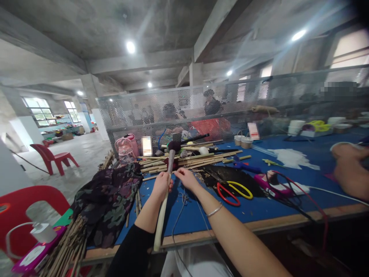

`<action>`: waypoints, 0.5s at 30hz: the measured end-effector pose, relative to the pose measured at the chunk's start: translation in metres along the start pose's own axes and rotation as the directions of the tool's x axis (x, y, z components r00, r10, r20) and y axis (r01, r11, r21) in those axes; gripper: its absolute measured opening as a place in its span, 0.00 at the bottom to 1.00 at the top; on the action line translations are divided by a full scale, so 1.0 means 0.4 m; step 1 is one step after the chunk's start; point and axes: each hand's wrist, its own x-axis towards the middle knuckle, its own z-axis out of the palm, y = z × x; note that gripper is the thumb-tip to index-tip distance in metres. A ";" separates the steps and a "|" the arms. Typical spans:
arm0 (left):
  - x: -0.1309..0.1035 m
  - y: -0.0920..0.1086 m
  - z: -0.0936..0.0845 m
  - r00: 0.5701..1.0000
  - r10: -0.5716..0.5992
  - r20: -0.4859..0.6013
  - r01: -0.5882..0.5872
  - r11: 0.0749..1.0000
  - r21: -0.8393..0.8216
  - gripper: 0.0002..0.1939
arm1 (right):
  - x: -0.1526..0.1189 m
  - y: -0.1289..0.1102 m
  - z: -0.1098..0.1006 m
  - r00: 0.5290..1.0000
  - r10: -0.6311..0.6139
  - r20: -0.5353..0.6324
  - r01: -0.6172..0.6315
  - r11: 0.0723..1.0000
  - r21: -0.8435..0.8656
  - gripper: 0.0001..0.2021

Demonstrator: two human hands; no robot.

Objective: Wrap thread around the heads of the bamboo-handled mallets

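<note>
My left hand [163, 186] is closed around a pale wooden stick [161, 223], which slants from the table's front edge up and away from me. Above my fist the stick has a grey wrapped section [172, 158] and a dark rounded head [174, 146]. Just right of it, my right hand [186, 178] has thumb and fingers pinched together close to the stick, seemingly on a thin grey cord; the fingertips are small in view. Below that hand, the grey cord [183, 198] lies in loose loops and trails over the table edge.
Large scissors [230, 192] with red and yellow handles lie right, near a purple power strip [269, 184]. Sticks [196, 161] are piled behind my hands. Camouflage cloth [109, 204] covers the left side. A perforated metal screen [138, 111] backs the blue table. Another person's arm [350, 173] is far right.
</note>
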 end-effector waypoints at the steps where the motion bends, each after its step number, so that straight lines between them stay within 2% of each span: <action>1: 0.000 -0.001 0.001 1.000 0.013 -0.024 -0.012 0.999 0.041 0.05 | 0.002 -0.002 0.001 0.997 -0.004 -0.078 0.006 1.000 0.027 0.16; 3: 0.000 -0.004 0.003 0.997 0.055 -0.062 -0.046 0.991 0.127 0.06 | 0.002 -0.010 0.006 0.981 0.028 -0.191 -0.001 0.990 0.143 0.21; 4: 0.001 -0.008 0.005 0.994 0.079 -0.071 -0.066 0.983 0.170 0.06 | 0.000 -0.016 0.011 0.982 0.062 -0.180 -0.021 0.975 0.223 0.23; 6: 0.003 -0.014 0.008 0.989 0.131 -0.069 -0.109 0.960 0.257 0.08 | -0.006 -0.026 0.021 0.992 0.127 0.001 -0.117 0.916 0.383 0.22; 8: 0.005 -0.018 0.010 0.982 0.176 -0.062 -0.145 0.928 0.342 0.09 | -0.015 -0.030 0.031 0.963 0.143 0.230 -0.235 0.862 0.449 0.21; 9: 0.005 -0.019 0.009 0.979 0.195 -0.063 -0.158 0.914 0.373 0.10 | -0.018 -0.029 0.034 0.948 0.138 0.285 -0.257 0.862 0.438 0.20; 10: 0.004 -0.018 0.008 0.976 0.207 -0.070 -0.164 0.906 0.391 0.10 | -0.020 -0.026 0.036 0.948 0.127 0.290 -0.244 0.879 0.411 0.20; 12: 0.003 -0.015 0.003 0.975 0.203 -0.086 -0.156 0.913 0.378 0.09 | -0.020 -0.020 0.035 0.970 0.090 0.224 -0.166 0.924 0.345 0.19; 15: -0.001 -0.010 -0.002 0.989 0.128 -0.077 -0.105 0.963 0.249 0.07 | -0.013 -0.013 0.027 0.979 0.017 0.205 -0.080 0.949 0.305 0.18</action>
